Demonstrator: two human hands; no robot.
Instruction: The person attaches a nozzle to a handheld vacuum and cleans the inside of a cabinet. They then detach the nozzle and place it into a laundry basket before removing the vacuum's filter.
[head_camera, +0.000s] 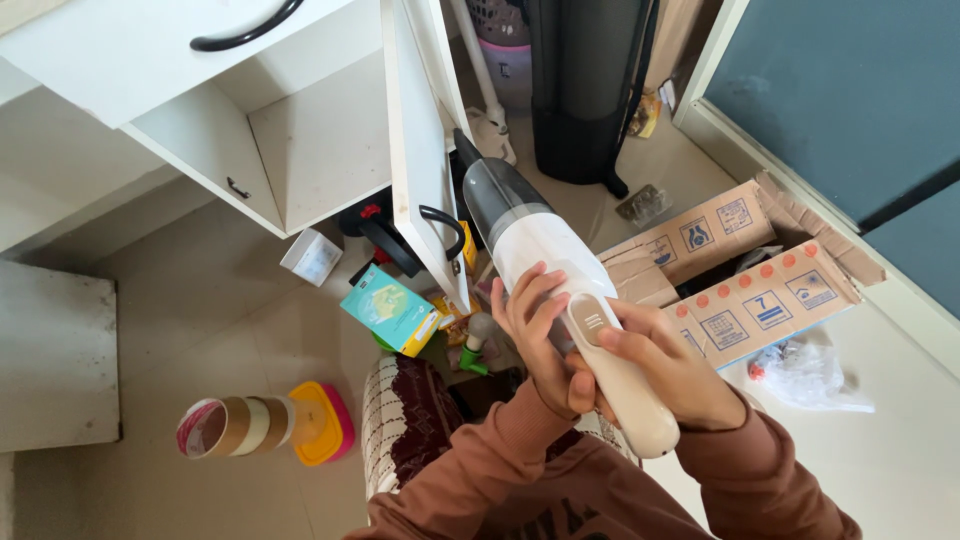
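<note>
Now my left hand (535, 335) and my right hand (665, 375) are both closed around the white handheld vacuum (560, 290), holding it over the floor, its dark nozzle pointing to the open cabinet door (420, 150), near the cardboard box (740, 270).

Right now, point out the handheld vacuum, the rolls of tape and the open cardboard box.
handheld vacuum (535, 245), head view, on its white body above the hands.
rolls of tape (232, 427), head view, on the brown middle roll.
open cardboard box (765, 300), head view, on its near printed flap.
</note>
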